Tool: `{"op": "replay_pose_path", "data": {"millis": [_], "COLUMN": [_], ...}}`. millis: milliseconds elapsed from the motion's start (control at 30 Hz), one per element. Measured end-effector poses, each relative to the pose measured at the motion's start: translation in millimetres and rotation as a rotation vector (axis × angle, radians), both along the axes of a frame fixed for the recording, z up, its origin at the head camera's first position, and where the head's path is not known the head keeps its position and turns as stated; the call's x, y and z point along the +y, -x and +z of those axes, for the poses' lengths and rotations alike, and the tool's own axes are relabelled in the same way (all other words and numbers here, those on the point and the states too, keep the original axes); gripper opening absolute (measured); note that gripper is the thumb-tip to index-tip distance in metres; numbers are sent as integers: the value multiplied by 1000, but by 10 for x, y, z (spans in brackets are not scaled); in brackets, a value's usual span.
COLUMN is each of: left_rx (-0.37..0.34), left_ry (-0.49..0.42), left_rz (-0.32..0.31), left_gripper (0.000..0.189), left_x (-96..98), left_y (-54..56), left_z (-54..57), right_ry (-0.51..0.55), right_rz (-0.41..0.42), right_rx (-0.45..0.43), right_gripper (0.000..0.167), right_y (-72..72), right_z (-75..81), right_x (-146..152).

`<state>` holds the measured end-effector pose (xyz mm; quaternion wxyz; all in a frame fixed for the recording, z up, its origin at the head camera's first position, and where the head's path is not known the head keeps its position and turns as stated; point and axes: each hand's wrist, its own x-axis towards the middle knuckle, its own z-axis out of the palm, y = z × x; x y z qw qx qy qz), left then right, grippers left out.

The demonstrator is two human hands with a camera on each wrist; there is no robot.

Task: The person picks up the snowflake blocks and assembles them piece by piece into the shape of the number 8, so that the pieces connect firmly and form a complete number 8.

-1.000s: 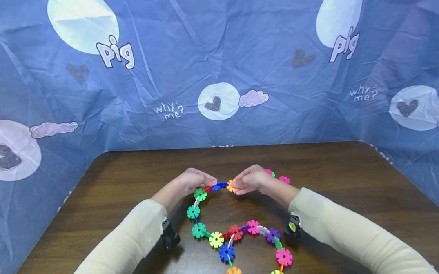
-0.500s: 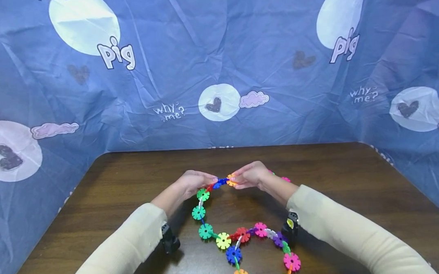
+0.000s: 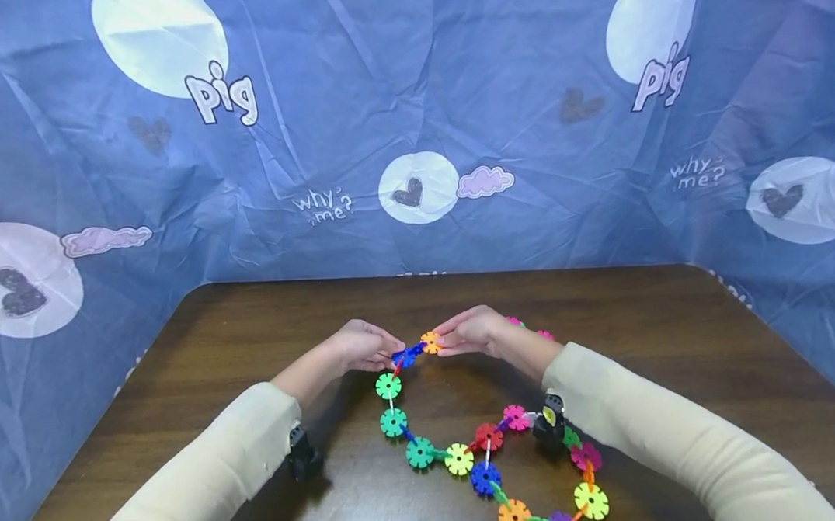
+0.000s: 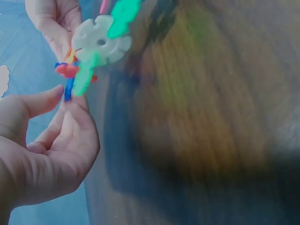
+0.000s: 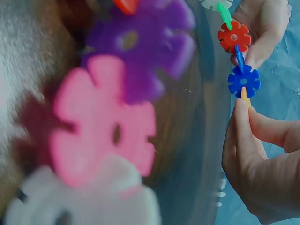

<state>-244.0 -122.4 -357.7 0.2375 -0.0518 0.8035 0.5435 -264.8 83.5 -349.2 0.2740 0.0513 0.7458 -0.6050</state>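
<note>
Over the far half of the table, both hands hold one long chain of notched plastic snowflake discs joined edge to edge. My left hand point(image 3: 360, 345) pinches a blue snowflake disc point(image 3: 404, 358), seen edge-on between thumb and fingers in the left wrist view. My right hand point(image 3: 475, 330) pinches an orange snowflake disc point(image 3: 431, 342), joined through another blue disc point(image 5: 244, 81) to the left hand's part. From the left hand a red disc point(image 5: 234, 37) leads down to green discs point(image 3: 389, 386), then a yellow disc point(image 3: 460, 459) and a red disc point(image 3: 489, 436).
Nearer me the chain forms a loop with a blue disc point(image 3: 485, 479), an orange disc point(image 3: 515, 517) and a yellow disc point(image 3: 592, 501). Pink discs point(image 3: 545, 336) show behind the right forearm. The wooden table point(image 3: 222, 424) meets a blue printed cloth point(image 3: 410, 97) at the back.
The lower part of the chain has swung to the right, bringing more of its near loop into view. Both hands keep their pinch; they have shifted slightly left.
</note>
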Motion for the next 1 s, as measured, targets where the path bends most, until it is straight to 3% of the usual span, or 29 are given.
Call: {"op": "replay_pose_path", "data": {"millis": [167,433,733,833,1000], "left_rx": [36,68,61,63,41], "left_ry": [79,76,66,63,61], "left_rz": [-40,-85,-72,-69,-69], "left_gripper": [31,30,25,23,20], "left_x": [39,185,269,280,265], "left_y": [53,82,98,104,97], "left_z": [30,41,-4,-17,-48], "right_ry": [28,22,16,-14,-110], "right_rz": [-16,7,-2,17,50], "right_rx": [-15,-10,-29,4,134], "right_gripper": [34,34,32,32,33], "right_y": [-19,-47,-56,-47,22], "right_z": [-22,-8,-31,-31,25], "right_x": [-14,-30,15,100,395]}}
